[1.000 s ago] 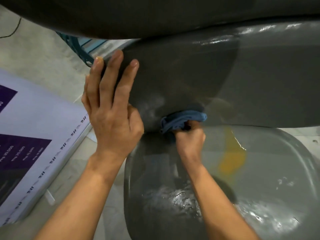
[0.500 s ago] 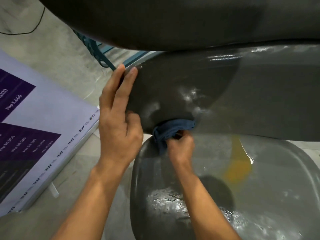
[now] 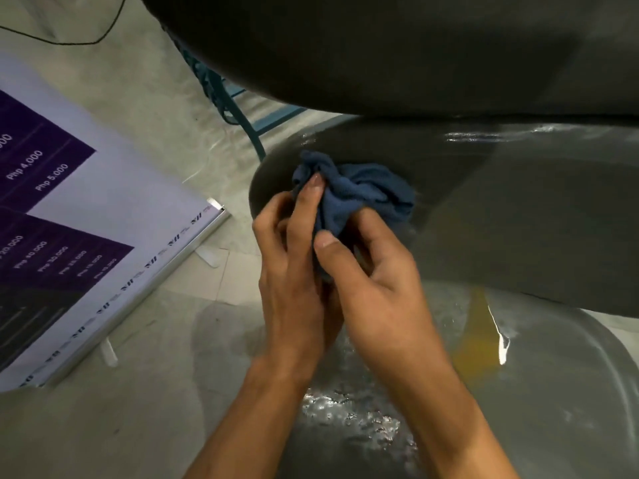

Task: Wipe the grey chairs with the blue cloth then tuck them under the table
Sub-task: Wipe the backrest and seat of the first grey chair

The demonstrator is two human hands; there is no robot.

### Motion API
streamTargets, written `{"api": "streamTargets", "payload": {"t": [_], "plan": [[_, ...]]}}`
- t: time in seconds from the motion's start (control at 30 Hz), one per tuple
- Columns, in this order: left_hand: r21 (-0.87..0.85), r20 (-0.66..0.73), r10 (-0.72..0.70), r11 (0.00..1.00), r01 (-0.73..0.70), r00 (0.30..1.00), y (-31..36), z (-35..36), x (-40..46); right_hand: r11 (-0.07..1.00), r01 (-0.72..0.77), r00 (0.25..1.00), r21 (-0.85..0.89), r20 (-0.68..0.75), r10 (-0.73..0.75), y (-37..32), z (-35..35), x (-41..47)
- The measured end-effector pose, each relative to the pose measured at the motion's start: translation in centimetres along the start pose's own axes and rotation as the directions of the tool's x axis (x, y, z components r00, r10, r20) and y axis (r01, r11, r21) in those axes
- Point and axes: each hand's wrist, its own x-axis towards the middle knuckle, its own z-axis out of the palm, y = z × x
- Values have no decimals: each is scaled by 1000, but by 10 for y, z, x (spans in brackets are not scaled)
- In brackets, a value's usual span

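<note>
A glossy grey chair fills the right of the head view, its backrest (image 3: pixel 501 209) above and its seat (image 3: pixel 553 392) below. The blue cloth (image 3: pixel 359 195) is bunched up in front of the backrest's left end. My left hand (image 3: pixel 294 271) pinches the cloth from the left with its fingers curled into the folds. My right hand (image 3: pixel 377 285) grips the cloth from below and the right, thumb pressed on it. A dark grey rounded surface (image 3: pixel 397 46) hangs across the top of the frame.
A white and purple printed board (image 3: pixel 86 243) lies on the concrete floor at the left. A teal metal frame (image 3: pixel 238 108) stands behind the chair. A thin black cable (image 3: pixel 69 41) runs over the floor at the top left.
My left hand has left the backrest's edge and joined the right hand on the cloth. The cloth came up from the gap between backrest and seat and now sits bunched between both hands.
</note>
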Motion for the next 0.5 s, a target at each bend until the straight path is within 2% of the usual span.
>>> {"api": "streamTargets", "payload": {"t": [0.07, 0.13, 0.27, 0.4, 0.5], "plan": [[62, -103, 86, 995, -80, 991, 3, -4, 16, 1000, 7, 994, -14, 105, -5, -8, -4, -5], [73, -198, 127, 991, -114, 972, 2, -10, 34, 1000, 18, 989, -20, 147, -15, -15, -11, -10], [80, -370, 120, 992, -97, 921, -1, -9, 53, 994, 98, 994, 39, -51, -96, -22, -42, -4], [115, -486, 49, 993, 9, 873, -9, 3, 39, 966, 178, 954, -190, -206, -216, -23, -83, 16], [89, -519, -7, 994, 61, 855, -8, 7, 33, 940, 196, 901, -278, -327, -285, -25, -112, 24]]}}
